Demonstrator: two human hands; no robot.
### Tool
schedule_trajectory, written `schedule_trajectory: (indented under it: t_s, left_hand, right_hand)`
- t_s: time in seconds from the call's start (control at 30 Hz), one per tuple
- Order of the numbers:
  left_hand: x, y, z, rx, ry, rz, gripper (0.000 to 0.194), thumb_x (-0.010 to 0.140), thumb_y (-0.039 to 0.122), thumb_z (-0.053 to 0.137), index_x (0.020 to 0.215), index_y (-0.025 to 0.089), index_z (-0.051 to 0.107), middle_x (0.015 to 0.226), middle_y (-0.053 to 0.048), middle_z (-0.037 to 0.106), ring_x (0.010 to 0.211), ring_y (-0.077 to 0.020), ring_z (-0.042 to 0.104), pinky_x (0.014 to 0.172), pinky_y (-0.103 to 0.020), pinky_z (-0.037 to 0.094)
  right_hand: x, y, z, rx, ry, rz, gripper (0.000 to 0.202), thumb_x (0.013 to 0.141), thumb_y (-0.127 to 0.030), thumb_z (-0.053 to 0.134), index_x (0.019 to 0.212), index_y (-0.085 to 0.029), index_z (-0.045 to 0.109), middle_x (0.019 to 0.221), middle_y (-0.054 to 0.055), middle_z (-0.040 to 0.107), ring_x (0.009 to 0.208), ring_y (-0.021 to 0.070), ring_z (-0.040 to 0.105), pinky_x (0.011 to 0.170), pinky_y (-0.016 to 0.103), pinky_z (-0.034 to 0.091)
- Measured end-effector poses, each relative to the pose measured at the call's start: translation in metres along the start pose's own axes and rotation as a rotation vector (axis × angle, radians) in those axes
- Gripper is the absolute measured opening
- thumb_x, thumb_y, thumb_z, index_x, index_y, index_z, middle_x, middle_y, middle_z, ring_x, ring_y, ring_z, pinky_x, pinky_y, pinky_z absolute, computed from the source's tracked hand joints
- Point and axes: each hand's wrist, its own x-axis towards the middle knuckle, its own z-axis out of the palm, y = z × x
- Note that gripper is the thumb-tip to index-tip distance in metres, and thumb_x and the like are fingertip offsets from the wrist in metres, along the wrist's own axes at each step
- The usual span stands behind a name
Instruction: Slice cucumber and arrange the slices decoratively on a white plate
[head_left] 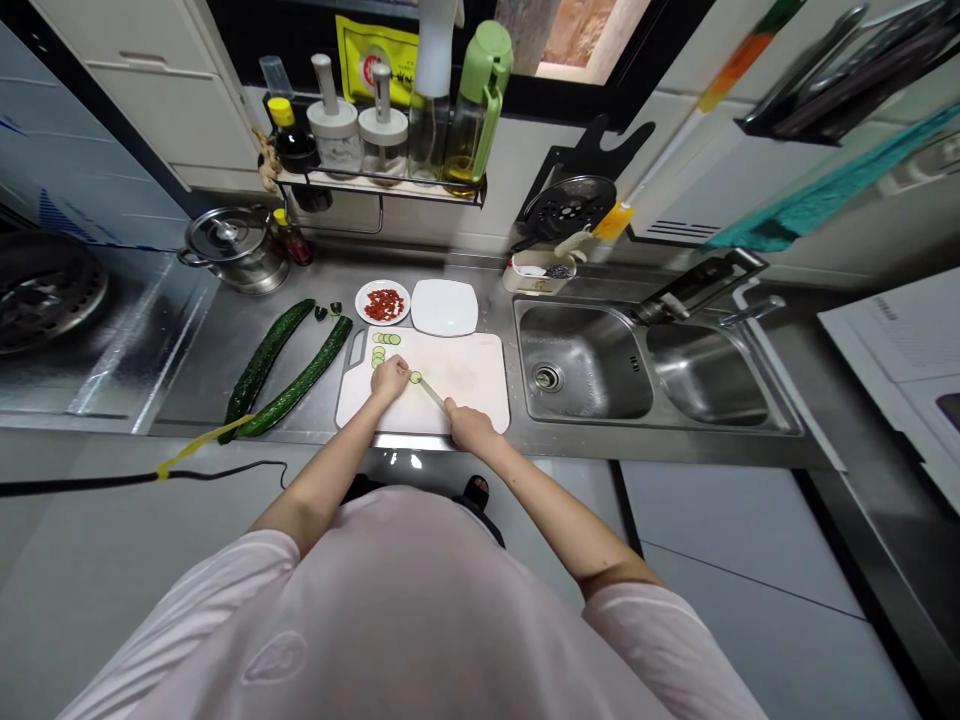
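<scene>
On the white cutting board, my right hand is wrapped round the handle of a knife. The blade slants up and left, and a cucumber slice lies at its tip. My left hand is closed, fingers curled together, just left of that slice; whatever is in them is hidden. Beyond it, more cucumber slices overlap in a row and run down the board's left side. Two long cucumbers rest on the steel counter to the left, with small cut-off ends beside them.
Behind the board stand a plate of chopped red pieces and a square white plate. A double sink is to the right. A lidded steel pot sits back left, below a rack of bottles and jars.
</scene>
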Motion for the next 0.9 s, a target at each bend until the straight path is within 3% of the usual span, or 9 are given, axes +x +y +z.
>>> schedule_trajectory:
  t_s: [0.2,0.9]
  left_hand:
    - [0.000,0.000,0.000,-0.002,-0.002,-0.011,0.008,0.075,0.026,0.061,0.083,0.025,0.062,0.079,0.001,0.067,0.076,-0.0154,0.059,0.065,-0.025,0.038]
    - [0.001,0.001,-0.001,0.018,-0.005,0.014,0.010,0.076,0.028,0.061,0.084,0.023,0.062,0.078,0.001,0.067,0.074,-0.0153,0.059,0.065,-0.025,0.039]
  right_hand:
    - [-0.001,0.001,0.002,0.005,-0.034,0.015,0.040,0.084,-0.012,0.044,0.124,-0.017,0.037,0.103,0.015,0.065,0.095,0.0260,0.064,0.074,0.034,0.047]
    - [0.013,-0.007,-0.005,0.018,0.045,-0.012,0.036,0.087,-0.009,0.037,0.122,-0.015,0.039,0.100,0.016,0.065,0.093,0.0257,0.064,0.073,0.033,0.048]
